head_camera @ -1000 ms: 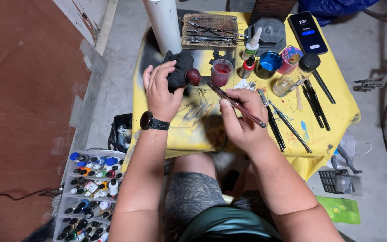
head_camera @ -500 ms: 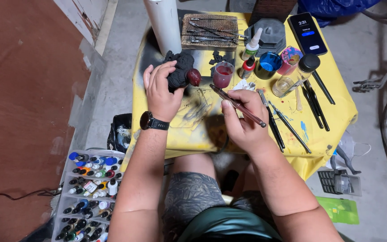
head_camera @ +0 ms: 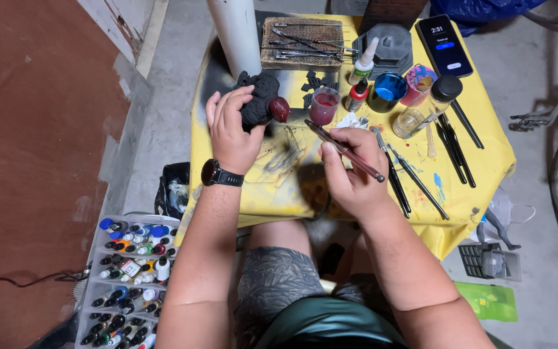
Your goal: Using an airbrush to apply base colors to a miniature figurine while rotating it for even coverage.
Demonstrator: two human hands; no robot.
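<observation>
My left hand [head_camera: 234, 132], with a black watch on the wrist, grips a black model figure [head_camera: 261, 98] that has a dark red rounded part [head_camera: 279, 108] on its right side. My right hand [head_camera: 350, 169] holds a thin paintbrush [head_camera: 343, 150], its tip pointing up and left toward the figure, a short gap away. Both hands hover over a small table with a paint-stained yellow cloth [head_camera: 473, 168]. A small cup of dark red paint [head_camera: 323, 105] stands just above the brush tip.
On the cloth lie several brushes and dark tools [head_camera: 414, 178], a blue cup [head_camera: 387, 92], small bottles [head_camera: 363, 63], a glass jar [head_camera: 411, 121], a phone [head_camera: 445, 45] and a wooden block with tools [head_camera: 301, 42]. A white pipe [head_camera: 235, 32] rises at the back. A rack of paint bottles [head_camera: 129, 284] sits at lower left.
</observation>
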